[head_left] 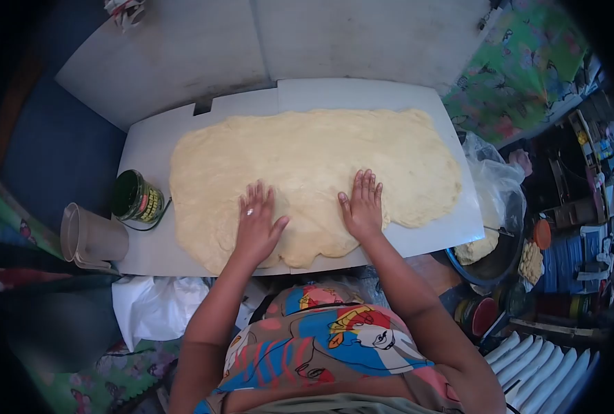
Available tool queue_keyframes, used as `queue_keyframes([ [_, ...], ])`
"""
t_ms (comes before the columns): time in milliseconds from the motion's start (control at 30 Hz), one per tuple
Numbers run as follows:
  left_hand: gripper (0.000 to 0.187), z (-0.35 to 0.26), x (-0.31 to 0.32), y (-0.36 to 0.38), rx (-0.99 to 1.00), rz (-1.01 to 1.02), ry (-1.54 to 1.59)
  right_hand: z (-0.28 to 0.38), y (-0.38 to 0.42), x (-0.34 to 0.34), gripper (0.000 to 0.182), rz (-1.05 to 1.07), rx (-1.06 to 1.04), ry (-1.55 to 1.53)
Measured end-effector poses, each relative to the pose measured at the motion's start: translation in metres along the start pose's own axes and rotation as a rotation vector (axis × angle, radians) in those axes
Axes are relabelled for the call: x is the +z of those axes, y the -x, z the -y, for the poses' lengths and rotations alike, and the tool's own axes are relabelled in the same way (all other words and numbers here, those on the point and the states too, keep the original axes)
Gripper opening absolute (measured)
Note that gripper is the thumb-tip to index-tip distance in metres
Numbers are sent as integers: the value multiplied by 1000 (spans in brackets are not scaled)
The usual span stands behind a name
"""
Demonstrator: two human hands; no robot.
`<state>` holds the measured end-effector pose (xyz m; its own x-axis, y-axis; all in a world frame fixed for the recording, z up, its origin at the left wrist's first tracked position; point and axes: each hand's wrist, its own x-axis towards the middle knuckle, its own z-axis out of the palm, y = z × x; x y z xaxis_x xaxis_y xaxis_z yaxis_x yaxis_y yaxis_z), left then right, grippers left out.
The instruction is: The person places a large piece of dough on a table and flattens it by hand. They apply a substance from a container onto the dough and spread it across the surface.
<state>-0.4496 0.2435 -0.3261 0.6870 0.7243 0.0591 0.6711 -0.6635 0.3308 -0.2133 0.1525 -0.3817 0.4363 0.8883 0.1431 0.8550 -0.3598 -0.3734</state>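
Note:
A wide, flat slab of pale yellow dough point(307, 148) covers most of the white tabletop point(431, 241). My left hand point(257, 221) lies palm down on the dough near its front edge, fingers stretched and a little apart, with a pale spot showing on one finger. To the right, my right hand point(363, 205) rests flat on the dough too, its fingers extended forward and the thumb out to the side. Neither hand holds anything. The dough's front edge is uneven, with lumps between my two forearms.
A green bucket point(138, 196) and a beige plastic pitcher point(96, 234) stand at the table's left end. Beyond the right end, a dark basin point(489, 265) holds more dough, beside clear plastic sheeting point(493, 179). A pale panel point(369, 41) rises behind the table.

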Motion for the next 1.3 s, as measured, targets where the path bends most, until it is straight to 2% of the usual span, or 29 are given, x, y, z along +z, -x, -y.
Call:
queue_keyframes([
  [100, 73, -23, 44, -65, 93, -7, 23, -12, 19, -4, 73, -22, 37, -21],
  [167, 76, -42, 71, -102, 179, 6, 37, -21, 29, -7, 75, -143, 17, -431],
  [200, 76, -57, 75, -110, 184, 7, 41, -28, 30, -13, 75, -145, 21, -427],
  [267, 79, -84, 82, -121, 337, -14, -145, -51, 35, -31, 73, -121, 135, -1046],
  [300, 79, -94, 86, -126, 338, -14, -139, -64, 34, -44, 72, -105, 189, -1355],
  [367, 81, -113, 95, -129, 534, 56, -96, -93, 35, -69, 70, -54, 306, -1972],
  [400, 83, -124, 101, -132, 601, 67, -108, -109, 34, -81, 70, -52, 313, -1972],
  [467, 84, -154, 109, -132, 641, 106, -92, -139, 29, -104, 67, -211, 237, -1842],
  [567, 88, -189, 115, -128, 731, 132, -53, -165, 21, -132, 66, -263, 251, -1796],
  [733, 93, -223, 128, -119, 854, 226, -26, -193, -5, -137, 61, -178, 321, -1624],
  [800, 95, -235, 133, -120, 890, 223, 27, -200, -19, -132, 58, -13, 269, -1231],
  [833, 95, -239, 135, -121, 888, 221, 25, -206, -26, -124, 58, -12, 266, -1232],
  [900, 95, -249, 138, -124, 941, 323, -13, -217, -39, -107, 54, -130, -136, -419],
  [933, 95, -252, 141, -125, 937, 319, -16, -218, -39, -103, 54, -55, -147, -169],
  [967, 94, -256, 143, -125, 963, 321, -9, -225, -35, -100, 54, -57, -153, -171],
  [1067, 93, -261, 143, -124, 986, 338, -4, -238, -19, -99, 63, 143, -162, 80],
  [1133, 93, -268, 140, -120, 989, 346, -2, -246, -8, -100, 64, 119, -150, 107],
  [1233, 91, -275, 145, -108, 873, 372, -14, -261, 12, -99, 65, 82, -114, 137],
  [1300, 88, -275, 165, -105, 810, 172, -125, -269, 23, -103, 66, 74, -104, 143],
])
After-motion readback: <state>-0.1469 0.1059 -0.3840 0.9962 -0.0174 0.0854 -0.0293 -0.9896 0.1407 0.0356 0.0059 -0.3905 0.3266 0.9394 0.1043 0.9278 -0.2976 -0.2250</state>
